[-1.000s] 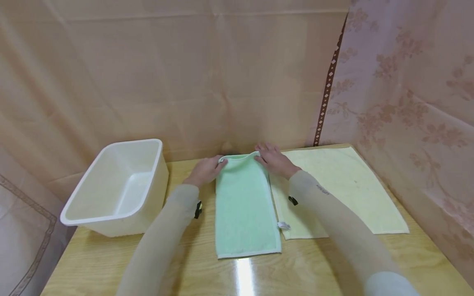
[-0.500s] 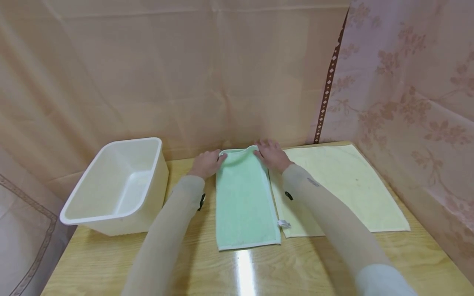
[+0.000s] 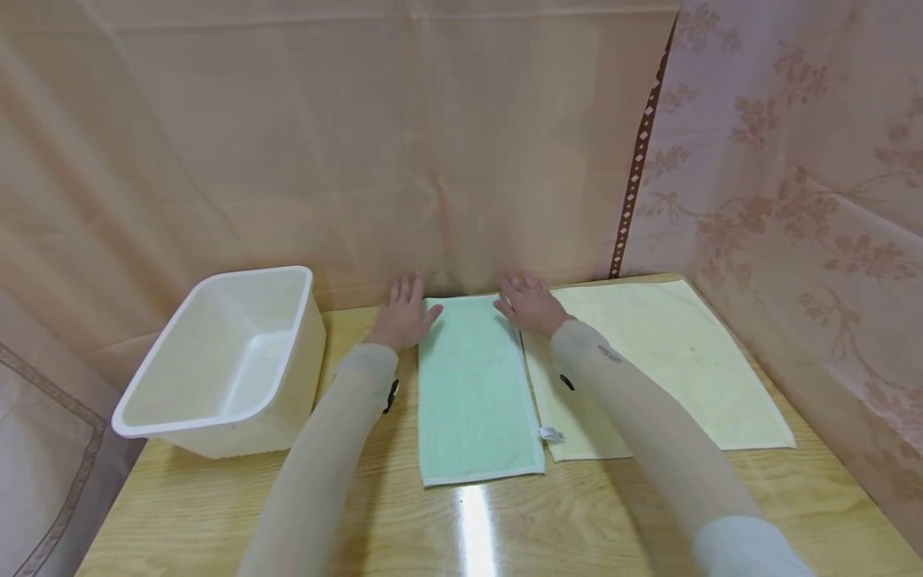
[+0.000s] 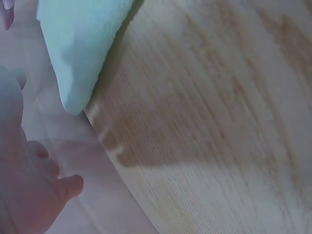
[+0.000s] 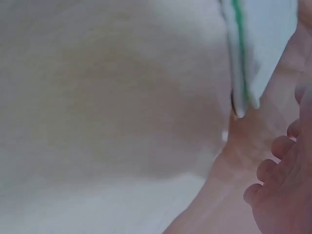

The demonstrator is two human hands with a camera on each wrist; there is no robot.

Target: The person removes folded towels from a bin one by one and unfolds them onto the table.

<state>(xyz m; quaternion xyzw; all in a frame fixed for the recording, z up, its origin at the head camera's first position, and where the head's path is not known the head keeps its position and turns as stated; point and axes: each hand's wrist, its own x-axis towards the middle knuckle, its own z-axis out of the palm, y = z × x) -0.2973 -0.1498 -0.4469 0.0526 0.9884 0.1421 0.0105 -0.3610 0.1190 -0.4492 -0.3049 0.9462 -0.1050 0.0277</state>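
Note:
A mint-green towel (image 3: 476, 393) lies flat and folded in a long strip, its far edge near the back of the table. My left hand (image 3: 402, 316) is at its far left corner, fingers spread and straight, thumb toward the cloth. At the far right corner my right hand (image 3: 532, 304) is likewise spread, with its thumb beside the towel's edge. In the left wrist view the green towel's corner (image 4: 75, 73) stands apart from the fingers. The right wrist view shows the folded layers of the towel (image 5: 263, 44) clear of the fingertips (image 5: 265, 168).
A pale yellow towel (image 3: 671, 369) lies flat on the right, with a white tag (image 3: 551, 434) at its near left corner. On the left stands a white plastic basin (image 3: 288, 377). Curtains (image 3: 375, 160) hang behind the wooden table (image 3: 360, 513).
Both hands have let go of the green towel's far edge and their fingers have spread. That edge, raised before, now lies flat. The towel first slid slightly away from me.

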